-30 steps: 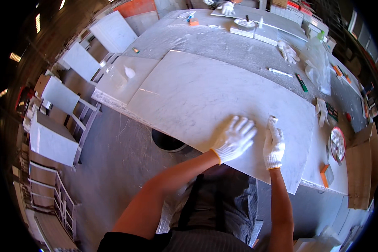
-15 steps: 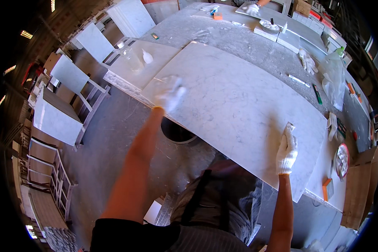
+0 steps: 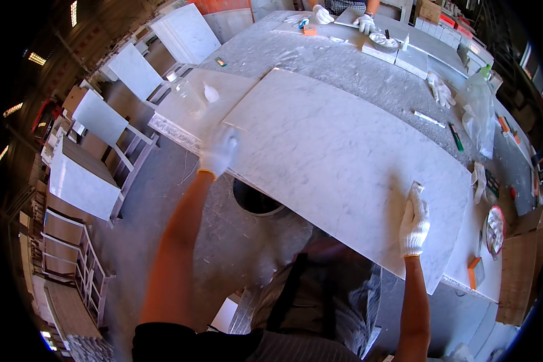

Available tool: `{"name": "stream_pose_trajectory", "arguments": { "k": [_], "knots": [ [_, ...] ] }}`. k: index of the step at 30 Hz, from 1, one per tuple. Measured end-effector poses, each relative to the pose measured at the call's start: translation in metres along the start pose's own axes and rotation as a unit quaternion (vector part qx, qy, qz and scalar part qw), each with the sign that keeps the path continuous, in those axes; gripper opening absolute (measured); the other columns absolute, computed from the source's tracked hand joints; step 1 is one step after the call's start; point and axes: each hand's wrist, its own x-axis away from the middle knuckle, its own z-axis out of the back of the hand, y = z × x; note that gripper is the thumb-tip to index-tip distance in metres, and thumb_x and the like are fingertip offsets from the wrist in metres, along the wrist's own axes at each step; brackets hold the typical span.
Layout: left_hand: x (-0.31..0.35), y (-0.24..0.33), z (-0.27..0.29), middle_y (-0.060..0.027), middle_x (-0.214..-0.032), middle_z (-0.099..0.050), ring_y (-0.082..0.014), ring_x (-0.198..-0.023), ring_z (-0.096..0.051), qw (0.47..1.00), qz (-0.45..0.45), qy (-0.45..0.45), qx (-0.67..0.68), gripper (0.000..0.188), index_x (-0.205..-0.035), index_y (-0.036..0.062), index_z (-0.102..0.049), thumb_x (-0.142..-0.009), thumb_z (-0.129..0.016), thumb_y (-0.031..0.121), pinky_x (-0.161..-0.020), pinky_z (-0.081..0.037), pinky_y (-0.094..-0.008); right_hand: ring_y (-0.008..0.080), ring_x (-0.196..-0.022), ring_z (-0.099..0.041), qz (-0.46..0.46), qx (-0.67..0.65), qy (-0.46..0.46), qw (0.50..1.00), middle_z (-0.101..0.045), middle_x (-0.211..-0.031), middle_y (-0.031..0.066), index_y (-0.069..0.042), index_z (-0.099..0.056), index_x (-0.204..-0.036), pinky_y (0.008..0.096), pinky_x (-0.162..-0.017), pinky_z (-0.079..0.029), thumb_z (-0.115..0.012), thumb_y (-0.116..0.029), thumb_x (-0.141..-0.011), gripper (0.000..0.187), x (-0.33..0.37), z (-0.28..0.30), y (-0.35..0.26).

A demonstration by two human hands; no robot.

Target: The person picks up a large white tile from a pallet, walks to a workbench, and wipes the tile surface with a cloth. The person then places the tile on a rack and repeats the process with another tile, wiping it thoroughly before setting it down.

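A large white marble slab [image 3: 332,163] with faint grey veins lies across the table before me. My left hand [image 3: 219,152], in a white knit glove, is at the slab's left end near its corner. Motion smears its fingers, so what it holds, if anything, does not show. Toward the slab's right end rests my gloved right hand [image 3: 414,223], its fingers curled together with greyish tips. Whatever may be inside them is hidden. Beyond my left hand, a clear bottle [image 3: 184,90] and a white squeeze bottle [image 3: 210,93] stand on another pale slab [image 3: 169,107].
Across the table, another person's gloved hands [image 3: 364,24] work near a foil-lined bowl [image 3: 384,41]. A plastic bag [image 3: 479,114], spare glove [image 3: 441,90], orange block [image 3: 476,273], second foil-lined bowl [image 3: 495,230] and cardboard box [image 3: 520,268] line the right. A round bin [image 3: 256,198] stands below the slab's edge.
My left hand has moved left and slightly down, toward the slab's left edge. My right hand stays at nearly the same place on the slab. A second gloved hand of the other person has come into view.
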Motion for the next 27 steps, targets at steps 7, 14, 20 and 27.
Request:
{"name": "stream_pose_trajectory", "arguments": {
  "k": [7,14,20,27],
  "knots": [
    [-0.009,0.007,-0.018,-0.0093,-0.13,-0.055,-0.0311,-0.126,-0.046,0.993,0.107,0.046,0.001,0.036,-0.122,0.0102,-0.055,-0.095,-0.046,0.031,-0.106,-0.034,-0.0482,0.0339,-0.095,-0.064,-0.006,-0.007,-0.014,1.0,-0.066,-0.11,0.0193,-0.002,-0.061,-0.126,0.0382,-0.087,-0.05,-0.053,-0.007,-0.095,0.033,0.003,-0.002,-0.002],
    [-0.014,0.02,-0.06,-0.0068,-0.135,-0.055,-0.0274,-0.13,-0.046,0.984,-0.022,0.146,-0.099,0.041,-0.13,0.0157,-0.055,-0.095,-0.047,0.036,-0.111,-0.031,-0.0507,0.0344,-0.117,-0.056,-0.017,-0.055,-0.009,0.998,-0.061,-0.126,0.0186,-0.004,-0.056,-0.132,0.0365,-0.099,-0.045,-0.053,-0.008,-0.096,0.037,0.002,-0.02,0.015],
    [-0.002,0.104,-0.014,-0.0095,-0.141,-0.052,-0.0283,-0.134,-0.044,0.998,-0.058,-0.009,-0.027,0.042,-0.135,0.0135,-0.053,-0.099,-0.044,0.033,-0.115,-0.026,-0.0473,0.0352,-0.12,-0.057,-0.016,-0.028,-0.006,0.999,-0.061,-0.128,0.0192,-0.002,-0.057,-0.13,0.0377,-0.1,-0.046,-0.058,-0.01,-0.094,0.037,0.0,0.003,-0.001],
    [0.006,0.208,0.025,-0.0097,-0.144,-0.049,-0.0277,-0.137,-0.04,0.982,-0.181,-0.021,0.054,0.045,-0.137,0.012,-0.051,-0.099,-0.044,0.034,-0.117,-0.022,-0.0461,0.0365,-0.114,-0.061,-0.04,-0.074,-0.012,0.996,-0.061,-0.126,0.0211,0.001,-0.057,-0.128,0.0385,-0.097,-0.048,-0.059,-0.007,-0.092,0.036,0.027,0.021,-0.017]
  ]
}}
